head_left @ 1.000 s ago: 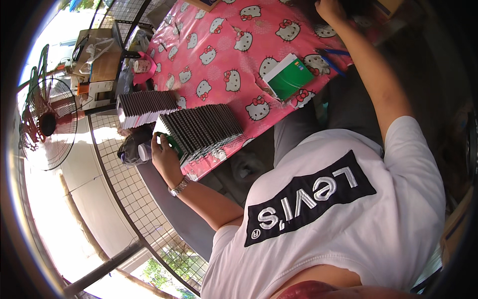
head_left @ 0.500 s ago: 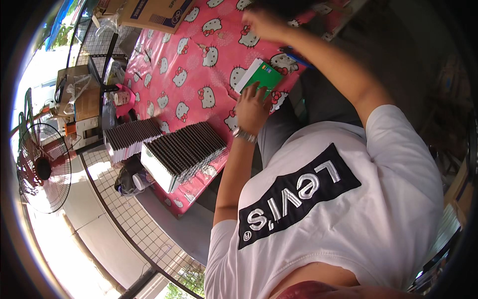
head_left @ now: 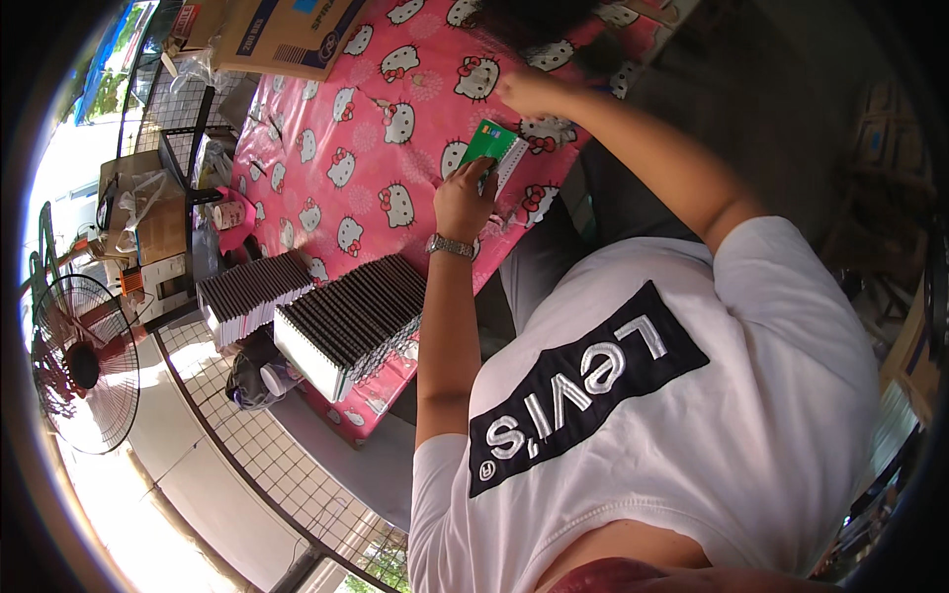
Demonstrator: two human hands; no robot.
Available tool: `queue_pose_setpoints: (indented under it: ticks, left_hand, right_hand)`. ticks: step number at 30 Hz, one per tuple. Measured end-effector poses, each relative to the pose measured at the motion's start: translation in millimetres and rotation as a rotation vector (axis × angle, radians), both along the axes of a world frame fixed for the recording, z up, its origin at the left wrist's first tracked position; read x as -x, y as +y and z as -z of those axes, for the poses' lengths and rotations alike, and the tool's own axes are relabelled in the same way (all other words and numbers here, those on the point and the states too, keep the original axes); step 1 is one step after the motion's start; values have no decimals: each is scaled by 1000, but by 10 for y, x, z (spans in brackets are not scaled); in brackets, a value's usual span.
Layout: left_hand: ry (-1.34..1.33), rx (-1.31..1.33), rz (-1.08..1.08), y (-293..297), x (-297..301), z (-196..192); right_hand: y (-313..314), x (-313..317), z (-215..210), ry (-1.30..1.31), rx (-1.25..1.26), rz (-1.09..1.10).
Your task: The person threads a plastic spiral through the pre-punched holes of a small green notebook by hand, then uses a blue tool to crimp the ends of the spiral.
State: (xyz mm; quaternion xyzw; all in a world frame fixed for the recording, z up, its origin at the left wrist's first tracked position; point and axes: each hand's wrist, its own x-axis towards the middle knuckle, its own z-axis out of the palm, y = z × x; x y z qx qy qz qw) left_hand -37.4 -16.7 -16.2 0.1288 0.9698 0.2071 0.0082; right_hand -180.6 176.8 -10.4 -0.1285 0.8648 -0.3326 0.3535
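On the pink patterned table cover, a small notebook (head_left: 489, 145) shows a green cover and a white edge lined with small holes. My left hand (head_left: 467, 193), with a metal watch at the wrist, grips its near end with bent fingers. Farther right, my right hand (head_left: 537, 95) hovers over the table beyond the notebook, its fingers curled together. Whether anything small is inside them is hidden. Left of my left forearm stand two rows of spiral-bound notebooks, a larger dark-edged one (head_left: 351, 318) and a smaller one (head_left: 255, 292).
A cardboard box (head_left: 287, 38) sits at the table's far left. A dark, hair-like blurred shape (head_left: 534, 22) is at the far edge. Wire mesh panels (head_left: 232, 430) run along the left, near a standing fan (head_left: 84, 366). A pink container (head_left: 235, 215) stands by the table's left edge.
My left hand has moved left and turned the notebook, so its holed edge now faces right. My right hand has shifted slightly nearer and right, its fingers more curled.
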Motion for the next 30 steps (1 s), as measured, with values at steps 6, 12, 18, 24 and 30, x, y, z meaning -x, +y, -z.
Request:
queue_pose_setpoints:
  ticks: [6, 12, 18, 24, 30]
  left_hand:
    - [57, -33, -75, 16, 60, 11]
    - [81, -51, -61, 27, -1, 50]
    - [118, 144, -98, 253, 28, -78]
    - [-123, 282, -119, 250, 234, -514]
    - [233, 287, -65, 226, 218, -80]
  right_hand:
    - [271, -977, 615, 620, 319, 165]
    - [93, -1129, 351, 466, 398, 329]
    - [98, -829, 201, -882, 1259, 912]
    - [265, -903, 179, -198, 872, 691]
    - [-170, -1372, 475, 699, 835, 383]
